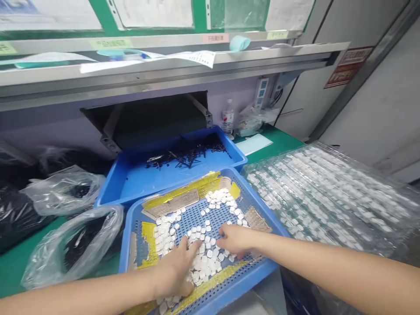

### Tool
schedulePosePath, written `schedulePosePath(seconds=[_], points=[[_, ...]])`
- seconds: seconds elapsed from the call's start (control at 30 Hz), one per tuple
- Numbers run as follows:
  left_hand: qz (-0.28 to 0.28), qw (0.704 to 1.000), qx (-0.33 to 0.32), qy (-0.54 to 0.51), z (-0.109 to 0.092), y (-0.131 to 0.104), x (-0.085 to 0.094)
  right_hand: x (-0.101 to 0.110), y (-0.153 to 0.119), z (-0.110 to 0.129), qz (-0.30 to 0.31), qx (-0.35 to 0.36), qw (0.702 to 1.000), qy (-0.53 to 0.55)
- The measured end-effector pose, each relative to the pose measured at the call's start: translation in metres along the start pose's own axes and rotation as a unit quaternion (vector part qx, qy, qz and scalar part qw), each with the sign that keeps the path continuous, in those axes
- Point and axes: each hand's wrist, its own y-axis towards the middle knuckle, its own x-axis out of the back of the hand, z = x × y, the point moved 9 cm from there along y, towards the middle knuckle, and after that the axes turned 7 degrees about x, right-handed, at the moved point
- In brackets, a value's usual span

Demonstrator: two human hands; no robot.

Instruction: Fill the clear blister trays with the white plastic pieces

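A blue perforated basket [282, 227], lined in places with yellow tape and cardboard, holds many small white square pieces [205, 264]. Over its lower left part is my left hand [177, 264], fingers spread and touching the pieces. My right hand [234, 239] reaches in from the right, its fingers curled down among the white pieces. Whether anything is between those fingers is hidden.
Behind the basket lies a blue tray [141, 181] with black pieces. Clear trays [328, 197] of white pieces are stacked at right. Plastic bags [72, 249] stand at left. A bottle [228, 117] is at the back, below a metal shelf [138, 81].
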Motion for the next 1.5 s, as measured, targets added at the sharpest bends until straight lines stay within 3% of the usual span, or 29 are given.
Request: schedulePosePath(seconds=[0.17,0.23,0.33,0.5,0.6,0.7,0.77,0.87,0.93,1.03,1.13,1.2,1.27,1.33,1.43,1.5], points=[[-0.040,0.980,-0.022,-0.193,-0.007,0.013,-0.004,-0.020,-0.007,-0.031,-0.016,-0.151,0.981,-0.122],[-0.056,0.955,-0.009,-0.292,-0.007,0.019,-0.003,-0.026,-0.009,-0.032,-0.015,-0.190,0.973,-0.127],[-0.057,0.892,0.003,-0.448,-0.009,0.026,0.006,-0.033,-0.010,-0.027,0.003,-0.225,0.970,-0.094],[-0.030,0.776,-0.046,-0.628,-0.012,0.013,0.054,-0.050,-0.011,0.008,0.068,-0.176,0.981,0.043],[-0.025,0.721,-0.090,-0.687,-0.006,0.000,0.085,-0.052,-0.013,0.032,0.063,-0.122,0.976,0.171],[-0.004,0.663,-0.119,-0.740,0.003,-0.002,0.099,-0.047,-0.018,0.043,0.040,-0.097,0.960,0.260],[0.012,0.639,-0.128,-0.759,0.007,0.003,0.100,-0.044,-0.022,0.045,0.031,-0.093,0.947,0.307],[0.021,0.654,-0.123,-0.747,0.007,0.010,0.096,-0.039,-0.025,0.044,0.020,-0.076,0.926,0.368],[0.018,0.695,-0.117,-0.709,0.002,0.012,0.092,-0.036,-0.025,0.042,0.016,-0.063,0.917,0.393],[-0.006,0.779,-0.132,-0.613,-0.011,0.010,0.089,-0.034,-0.026,0.037,0.014,-0.066,0.913,0.402],[-0.111,0.861,-0.161,-0.468,-0.022,0.006,0.096,-0.038,-0.026,0.040,0.028,-0.049,0.916,0.397],[-0.197,0.888,-0.188,-0.370,-0.030,0.000,0.105,-0.039,-0.026,0.041,0.029,-0.040,0.918,0.394],[-0.226,0.896,-0.193,-0.330,-0.034,-0.002,0.109,-0.038,-0.026,0.040,0.019,-0.038,0.916,0.399],[-0.175,0.895,-0.172,-0.372,-0.032,0.003,0.106,-0.036,-0.025,0.039,0.014,-0.034,0.915,0.403],[-0.081,0.871,-0.151,-0.460,-0.026,0.008,0.101,-0.035,-0.025,0.038,0.020,-0.032,0.915,0.402],[-0.054,0.856,-0.152,-0.491,-0.022,0.008,0.102,-0.035,-0.026,0.037,0.025,-0.038,0.911,0.410]])
